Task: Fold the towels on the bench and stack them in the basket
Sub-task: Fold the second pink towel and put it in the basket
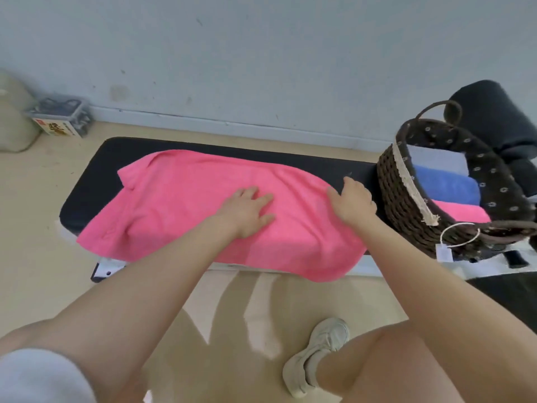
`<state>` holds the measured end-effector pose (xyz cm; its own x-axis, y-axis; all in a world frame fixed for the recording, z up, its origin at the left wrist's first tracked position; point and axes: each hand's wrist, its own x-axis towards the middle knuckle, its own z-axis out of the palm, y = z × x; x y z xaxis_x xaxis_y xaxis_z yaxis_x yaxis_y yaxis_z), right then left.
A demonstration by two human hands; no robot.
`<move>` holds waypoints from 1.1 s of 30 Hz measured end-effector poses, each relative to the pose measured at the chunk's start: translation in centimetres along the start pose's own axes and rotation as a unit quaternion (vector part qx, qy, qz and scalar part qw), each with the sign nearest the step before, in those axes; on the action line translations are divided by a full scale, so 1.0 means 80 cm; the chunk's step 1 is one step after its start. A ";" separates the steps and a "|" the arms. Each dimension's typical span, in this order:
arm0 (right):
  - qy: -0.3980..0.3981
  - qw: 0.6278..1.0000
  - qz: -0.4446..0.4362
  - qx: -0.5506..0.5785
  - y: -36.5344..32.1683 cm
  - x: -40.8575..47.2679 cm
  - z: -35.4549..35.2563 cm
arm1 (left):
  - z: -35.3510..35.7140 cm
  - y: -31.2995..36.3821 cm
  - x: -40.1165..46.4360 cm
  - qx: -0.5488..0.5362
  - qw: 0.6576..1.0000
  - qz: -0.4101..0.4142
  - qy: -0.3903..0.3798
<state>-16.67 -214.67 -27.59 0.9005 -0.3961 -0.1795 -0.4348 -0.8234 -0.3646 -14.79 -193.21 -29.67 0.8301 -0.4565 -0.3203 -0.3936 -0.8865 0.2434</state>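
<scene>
On the black desk (pixel 96 170), a pink towel (pixel 186 205) lay spread, its near edge hanging over. The left hand (pixel 247 212) pressed flat on it, fingers straight; the right hand (pixel 353 200) curled over its right edge, beside a wicker basket (pixel 401 196) holding folded towels (pixel 444 184).

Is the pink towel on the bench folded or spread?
Spread: the pink terry towel lies open across the black padded bench, overhanging its front edge.

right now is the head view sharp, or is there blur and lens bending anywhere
Head view: soft overall. The left hand on the pink towel and the right hand look slightly smeared. Wide-angle bending curves the black bench and the wall's base. Even light, with faint shadows on the floor below.
</scene>
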 end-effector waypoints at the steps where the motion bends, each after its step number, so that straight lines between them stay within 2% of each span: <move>1: -0.013 0.999 0.037 0.026 0.013 -0.003 -0.003 | 0.002 0.007 0.000 0.010 0.999 -0.023 -0.023; 3: -0.041 0.997 0.052 0.033 0.036 -0.011 -0.003 | 0.005 0.025 0.001 0.037 0.997 -0.059 -0.036; 5: -0.054 0.998 0.014 -0.023 0.046 -0.015 -0.001 | 0.009 0.038 0.001 0.057 0.995 -0.081 -0.029; 7: -0.078 0.996 -0.026 -0.026 0.043 -0.014 -0.002 | 0.014 0.044 0.000 0.058 0.993 -0.099 -0.021; 9: -0.095 0.991 -0.066 0.062 0.038 -0.013 -0.008 | 0.013 0.046 -0.001 0.052 0.992 -0.113 -0.019; 10: -0.101 0.982 -0.066 0.146 0.037 -0.013 -0.011 | 0.011 0.046 0.000 0.048 0.992 -0.116 -0.017; 12: -0.146 0.927 -0.031 0.345 0.040 -0.015 -0.020 | 0.008 0.045 0.005 0.045 0.992 -0.113 -0.005; 15: -0.278 0.798 -0.006 0.534 0.054 -0.015 -0.030 | 0.007 0.048 0.015 0.009 0.993 -0.114 0.008; 16: -0.310 0.769 -0.018 0.559 0.057 -0.014 -0.032 | 0.006 0.052 0.018 -0.015 0.992 -0.123 0.011; 19: -0.368 0.711 -0.056 0.597 0.058 -0.007 -0.028 | 0.002 0.063 0.030 -0.053 0.987 -0.152 0.028; 21: -0.376 0.695 -0.072 0.609 0.052 0.000 -0.023 | 0.000 0.066 0.039 -0.056 0.984 -0.164 0.038; 25: -0.371 0.692 -0.104 0.611 0.035 0.009 -0.017 | 0.010 0.061 0.047 -0.025 0.986 -0.161 0.040; 26: -0.368 0.710 -0.092 0.593 0.031 0.013 -0.015 | 0.014 0.058 0.048 -0.019 0.986 -0.160 0.037; 27: -0.363 0.745 -0.086 0.553 0.029 0.018 -0.012 | 0.018 0.056 0.049 -0.019 0.986 -0.161 0.034; 29: -0.328 0.839 -0.101 0.422 0.021 0.023 -0.005 | 0.024 0.051 0.051 -0.027 0.985 -0.164 0.034; 30: -0.306 0.870 -0.117 0.368 0.017 0.024 -0.002 | 0.026 0.050 0.052 -0.025 0.986 -0.163 0.037; 31: -0.288 0.886 -0.134 0.337 0.012 0.024 0.003 | 0.028 0.049 0.052 -0.020 0.986 -0.161 0.040; 33: -0.265 0.893 -0.156 0.328 0.001 0.023 0.013 | 0.029 0.047 0.053 -0.007 0.987 -0.155 0.041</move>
<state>-15.09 -215.08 -28.88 0.9256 0.2029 -0.3196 -0.2278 -0.3758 -0.8983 -13.70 -198.66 -32.24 0.9394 -0.1543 -0.3062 -0.1094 -0.9813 0.1587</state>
